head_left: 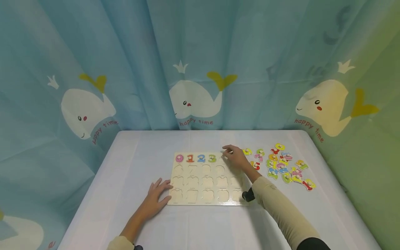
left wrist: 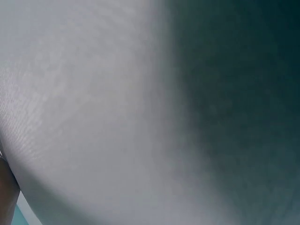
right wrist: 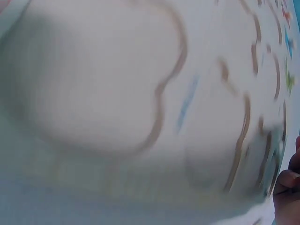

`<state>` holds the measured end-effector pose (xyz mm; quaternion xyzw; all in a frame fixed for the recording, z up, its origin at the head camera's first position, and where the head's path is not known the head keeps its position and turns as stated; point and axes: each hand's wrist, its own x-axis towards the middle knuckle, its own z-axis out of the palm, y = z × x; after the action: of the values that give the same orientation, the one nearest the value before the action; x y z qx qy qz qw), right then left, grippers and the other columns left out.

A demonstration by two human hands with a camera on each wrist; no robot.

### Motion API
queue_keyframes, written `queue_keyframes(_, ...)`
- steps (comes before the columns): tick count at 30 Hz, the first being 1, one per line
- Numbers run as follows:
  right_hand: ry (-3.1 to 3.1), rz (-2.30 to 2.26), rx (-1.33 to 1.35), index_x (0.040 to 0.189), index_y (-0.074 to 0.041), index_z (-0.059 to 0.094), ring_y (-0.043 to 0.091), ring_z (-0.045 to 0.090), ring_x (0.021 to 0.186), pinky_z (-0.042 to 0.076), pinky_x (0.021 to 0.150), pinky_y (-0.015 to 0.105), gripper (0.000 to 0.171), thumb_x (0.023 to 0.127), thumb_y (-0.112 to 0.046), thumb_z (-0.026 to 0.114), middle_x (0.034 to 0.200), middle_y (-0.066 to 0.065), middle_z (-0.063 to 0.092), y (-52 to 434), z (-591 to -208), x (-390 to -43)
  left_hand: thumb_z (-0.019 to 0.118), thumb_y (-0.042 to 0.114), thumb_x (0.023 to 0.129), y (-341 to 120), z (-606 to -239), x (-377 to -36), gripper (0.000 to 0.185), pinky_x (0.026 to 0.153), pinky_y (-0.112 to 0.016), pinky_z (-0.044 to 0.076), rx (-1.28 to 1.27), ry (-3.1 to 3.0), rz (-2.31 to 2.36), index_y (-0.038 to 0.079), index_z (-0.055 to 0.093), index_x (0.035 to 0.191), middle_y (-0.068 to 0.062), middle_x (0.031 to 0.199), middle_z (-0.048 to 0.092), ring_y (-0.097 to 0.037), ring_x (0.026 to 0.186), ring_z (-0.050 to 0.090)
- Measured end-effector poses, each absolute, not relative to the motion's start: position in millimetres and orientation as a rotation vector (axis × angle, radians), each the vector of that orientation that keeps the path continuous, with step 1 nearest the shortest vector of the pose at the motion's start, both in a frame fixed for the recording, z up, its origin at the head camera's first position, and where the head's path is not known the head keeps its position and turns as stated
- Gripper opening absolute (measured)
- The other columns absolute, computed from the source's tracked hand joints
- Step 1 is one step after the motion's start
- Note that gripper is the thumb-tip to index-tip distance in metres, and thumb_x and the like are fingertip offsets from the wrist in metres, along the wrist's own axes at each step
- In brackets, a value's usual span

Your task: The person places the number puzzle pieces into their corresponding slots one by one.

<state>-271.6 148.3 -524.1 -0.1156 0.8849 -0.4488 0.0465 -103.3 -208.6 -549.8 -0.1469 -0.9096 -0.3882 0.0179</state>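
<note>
While the left hand [head_left: 157, 195] lay spread flat on the puzzle board's [head_left: 206, 199] near left corner, the right hand [head_left: 235, 158] pinched a small piece at its far right. Only the head view showed this; the right wrist view blurred empty slots [right wrist: 101, 86].

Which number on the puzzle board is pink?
The 0, at the left end of the top row of the puzzle board. Beside it the 1 is red, the 2 blue, the 3 green.
</note>
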Motion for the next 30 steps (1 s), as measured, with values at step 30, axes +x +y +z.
queue_keyframes(30,2.829,-1.174,0.010,0.124,-0.001,0.056,0.026,0.054,0.088,0.046,0.065,0.026,0.033,0.096,-0.018,0.055,0.106,0.016,0.058,253.2,-521.1,-265.8,0.067,0.015,0.085,-208.3,-544.4,-101.7,0.030,0.108,-0.060,0.002,-0.437,-2.841,-1.225,0.013,0.062,0.115,-0.010,0.138,0.049,-0.043,0.135,0.023)
